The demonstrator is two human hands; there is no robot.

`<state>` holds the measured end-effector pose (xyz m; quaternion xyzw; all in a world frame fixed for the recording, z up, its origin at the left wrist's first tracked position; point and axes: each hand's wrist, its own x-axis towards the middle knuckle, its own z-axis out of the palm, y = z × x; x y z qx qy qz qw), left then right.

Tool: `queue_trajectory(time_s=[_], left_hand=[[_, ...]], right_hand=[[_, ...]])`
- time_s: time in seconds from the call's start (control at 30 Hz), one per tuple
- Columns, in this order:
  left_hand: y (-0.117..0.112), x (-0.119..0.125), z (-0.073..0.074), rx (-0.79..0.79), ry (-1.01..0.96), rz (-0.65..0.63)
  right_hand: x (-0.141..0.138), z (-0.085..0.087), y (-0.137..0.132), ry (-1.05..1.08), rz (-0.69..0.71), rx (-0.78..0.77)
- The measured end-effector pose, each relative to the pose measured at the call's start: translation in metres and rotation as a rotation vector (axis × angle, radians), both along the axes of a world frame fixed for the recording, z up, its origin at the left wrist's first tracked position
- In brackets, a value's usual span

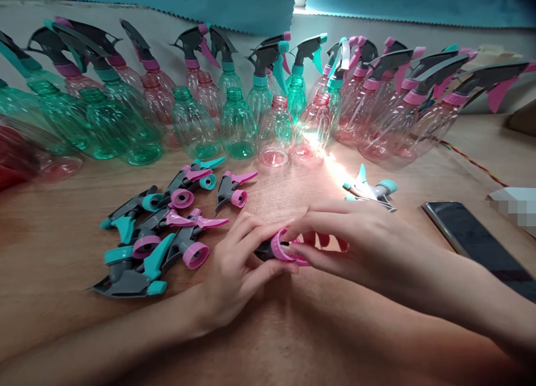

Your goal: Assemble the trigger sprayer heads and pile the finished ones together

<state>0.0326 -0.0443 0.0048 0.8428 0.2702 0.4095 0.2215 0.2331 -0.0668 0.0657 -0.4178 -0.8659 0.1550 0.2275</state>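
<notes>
My left hand (237,263) is wrapped round a grey trigger spray head with a pink collar (277,246), held low over the table. The open mouth of the collar faces right. My right hand (335,235) has its thumb and index finger pinched at that mouth, touching the rim; anything small between the fingertips is hidden. Part of a pink trigger shows beneath the right fingers. Left of my left hand lies a loose pile of grey spray heads (144,232) with pink or teal collars and triggers. One teal-and-grey spray head (371,190) lies just beyond my right hand.
Behind stands a long row of ribbed clear bottles, some green (238,129) and some pink (274,134), several topped with spray heads. At right lie a dark phone (473,241) and a thin red-yellow cable (473,161). Blue cloth (209,3) hangs at the back.
</notes>
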Motion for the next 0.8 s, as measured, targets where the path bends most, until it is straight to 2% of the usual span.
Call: queue_trajectory(time_s=[0.07,0.17,0.27,0.47,0.6,0.7,0.8], left_hand=[[-0.002,0.0,-0.001,-0.032,-0.007,-0.01],[-0.006,-0.001,-0.004,-0.176,-0.079,-0.022],[-0.009,-0.002,-0.009,-0.264,-0.16,-0.029],[-0.007,-0.004,-0.019,-0.167,-0.172,-0.051],[-0.008,-0.005,-0.02,-0.231,-0.145,-0.084],[-0.008,-0.004,-0.017,-0.178,-0.092,-0.079],[-0.006,-0.003,-0.012,-0.082,-0.021,-0.05]], right_hand=[[0.002,0.005,0.0,0.0,-0.032,0.022],[0.002,0.006,0.0,-0.005,-0.068,0.048],[-0.002,0.002,-0.003,-0.053,-0.034,-0.028],[-0.012,-0.003,-0.01,-0.036,-0.005,-0.09],[-0.01,0.004,-0.009,-0.081,-0.039,-0.056],[0.0,0.011,-0.007,-0.151,-0.081,-0.043],[0.024,0.016,-0.011,-0.218,-0.132,-0.036]])
